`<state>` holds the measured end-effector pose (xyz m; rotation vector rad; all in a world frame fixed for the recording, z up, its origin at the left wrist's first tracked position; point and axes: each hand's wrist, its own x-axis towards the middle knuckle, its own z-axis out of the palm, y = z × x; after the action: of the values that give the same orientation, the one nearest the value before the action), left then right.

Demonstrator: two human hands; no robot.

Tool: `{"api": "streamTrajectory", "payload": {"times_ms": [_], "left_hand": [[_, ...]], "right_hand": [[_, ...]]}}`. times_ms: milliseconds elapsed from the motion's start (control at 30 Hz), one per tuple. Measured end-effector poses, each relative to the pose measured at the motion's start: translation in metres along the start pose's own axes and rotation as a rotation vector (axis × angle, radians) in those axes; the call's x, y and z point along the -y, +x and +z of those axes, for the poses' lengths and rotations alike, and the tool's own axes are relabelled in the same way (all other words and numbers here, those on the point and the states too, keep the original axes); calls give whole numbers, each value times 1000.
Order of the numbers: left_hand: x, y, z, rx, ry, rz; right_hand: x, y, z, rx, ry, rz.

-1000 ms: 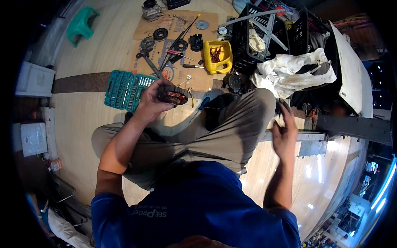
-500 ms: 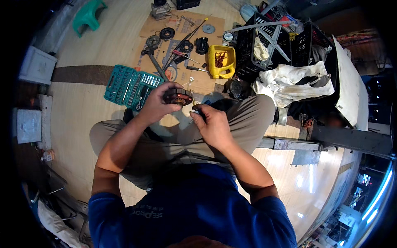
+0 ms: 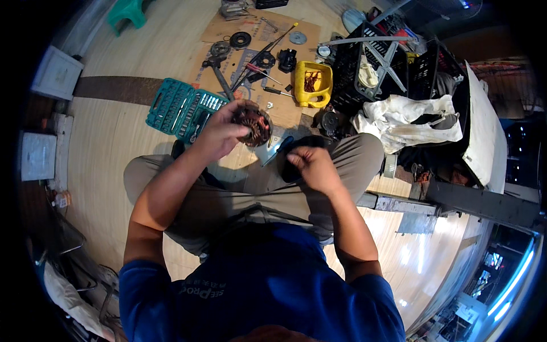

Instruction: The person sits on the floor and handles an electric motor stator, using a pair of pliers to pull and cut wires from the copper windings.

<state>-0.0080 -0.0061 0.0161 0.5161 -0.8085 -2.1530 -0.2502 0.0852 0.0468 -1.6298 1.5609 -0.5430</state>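
Note:
My left hand (image 3: 225,134) grips a round stator (image 3: 256,125) with reddish copper windings, tilted so that its wound face shows. The thumb presses on its near edge. My right hand (image 3: 314,167) is a short way to the right, above my right thigh and apart from the stator. Its fingers are curled together, and I cannot make out what, if anything, is between them. Between the hands, lower down, lies a blue-handled screwdriver (image 3: 283,145) on the floor. Beyond my left hand, a green socket set case (image 3: 171,105) lies open.
A cardboard sheet (image 3: 290,117) carries dark round parts (image 3: 240,39), a red-handled screwdriver (image 3: 256,69) and long cables. To its right stand a cut yellow jug (image 3: 326,85) with copper-coloured bits inside, black crates (image 3: 347,74) and a white cloth (image 3: 393,122). A green stool (image 3: 126,14) is far left.
My right hand has drawn away to the right from the stator. The stator has turned in my left hand, showing more of its windings. The blue-handled screwdriver is now more visible.

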Motion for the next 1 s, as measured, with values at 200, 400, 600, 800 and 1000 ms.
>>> {"api": "streamTrajectory", "payload": {"times_ms": [200,400,600,800,1000], "left_hand": [[9,6,-15,-189,-64,50],[3,6,-10,-232,366,23],[-13,0,0,-64,771,-219],[-11,-1,5,177,392,-244],[-6,4,-4,-94,-66,32]], "right_hand": [[22,-18,13,217,43,-83],[57,-29,-27,160,-104,-193],[52,-18,-53,-280,-169,-195],[-8,-12,-68,-381,-349,85],[-24,-59,-67,-112,-314,218]]}}
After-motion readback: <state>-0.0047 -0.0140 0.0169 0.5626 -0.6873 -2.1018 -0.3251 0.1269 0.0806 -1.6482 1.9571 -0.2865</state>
